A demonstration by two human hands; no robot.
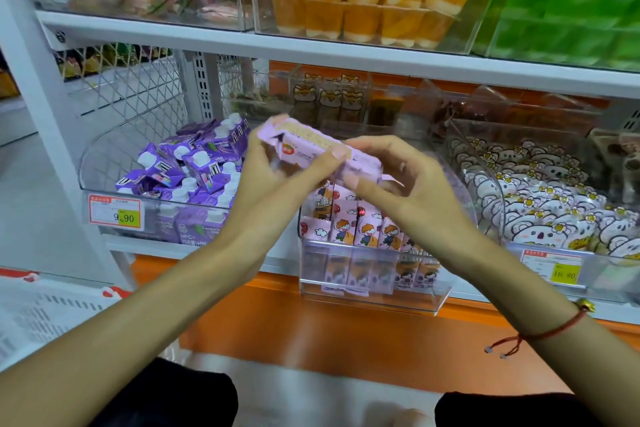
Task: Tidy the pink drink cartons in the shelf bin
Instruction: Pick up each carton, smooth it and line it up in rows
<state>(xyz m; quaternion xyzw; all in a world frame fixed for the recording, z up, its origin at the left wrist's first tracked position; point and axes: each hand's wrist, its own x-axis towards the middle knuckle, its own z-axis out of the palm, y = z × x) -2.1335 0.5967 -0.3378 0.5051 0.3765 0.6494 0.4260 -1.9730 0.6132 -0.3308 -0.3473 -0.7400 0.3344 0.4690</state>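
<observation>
Both hands raised in front of the middle shelf, sharing one pink carton [313,149]. Carton lies on its side, tilted, its left end higher, blurred. Left hand [277,170] grips it from below, thumb curled over its near face. Right hand [398,177] pinches its lower right end with curled fingers. Held carton is above the clear bin [374,291] (front wall see-through), apart from what is inside. In the bin, a row of cartons [353,222] stands upright, cartoon prints facing out. Left bin holds purple cartons [194,170] in a loose heap. Right bin holds koala packs [540,198]. Red cord [554,329] on the right wrist.
</observation>
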